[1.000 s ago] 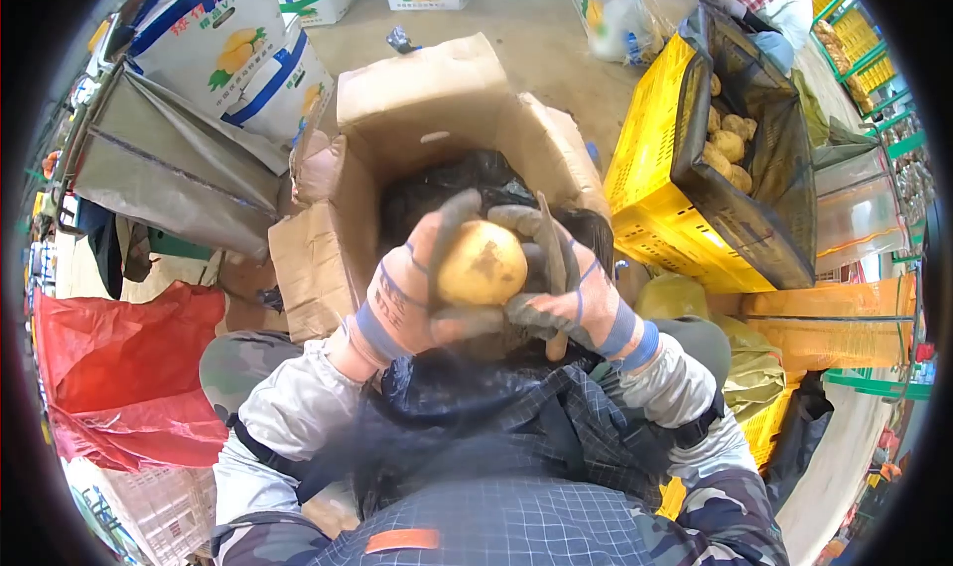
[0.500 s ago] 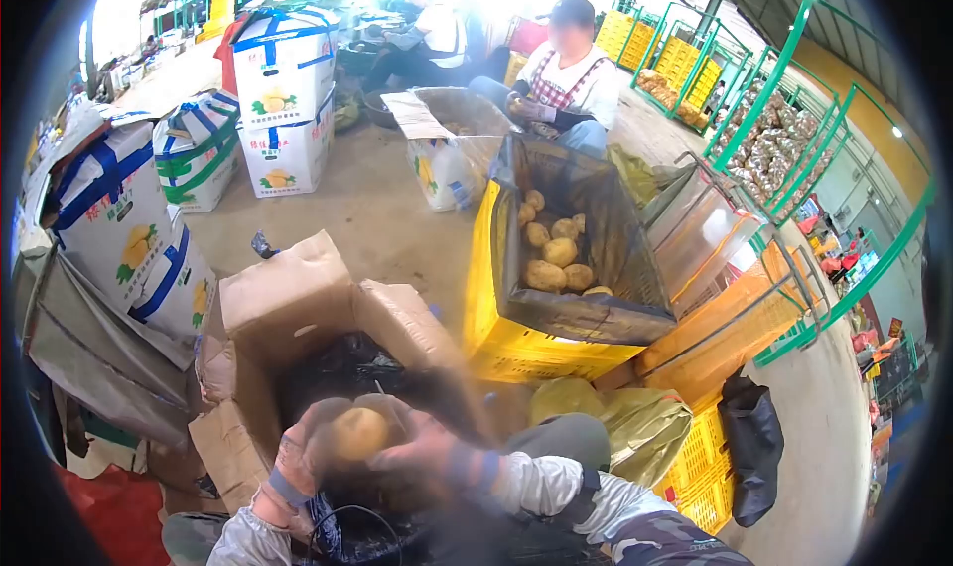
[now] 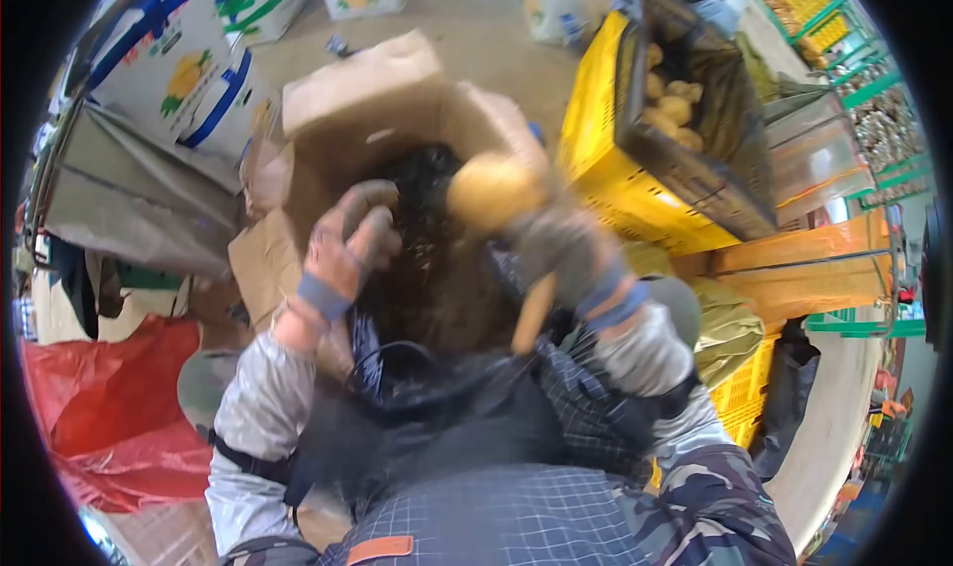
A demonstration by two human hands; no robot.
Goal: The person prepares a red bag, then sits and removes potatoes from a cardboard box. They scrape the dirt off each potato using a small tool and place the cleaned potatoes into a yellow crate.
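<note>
A potato (image 3: 493,191) is in my right hand (image 3: 566,253), which is blurred by motion, over the right side of an open cardboard box (image 3: 362,84). My left hand (image 3: 352,240) is gloved and empty, its fingers apart and curved over the box's left side. Dark plastic (image 3: 427,184) lines the inside of the box; its bottom is dim and blurred. Several potatoes (image 3: 675,109) lie in a dark liner inside the yellow crate (image 3: 596,99) to the right.
White printed cartons (image 3: 164,70) stand at the upper left, beside a grey cover (image 3: 139,189). Red sheeting (image 3: 119,397) lies at the lower left. An orange bundle (image 3: 804,268), green-yellow sacking (image 3: 725,328) and another yellow crate (image 3: 745,392) are at the right.
The view has tilted down. Both hands were around the potato; now my left hand has let go and moved apart, while my right hand holds the potato to the right.
</note>
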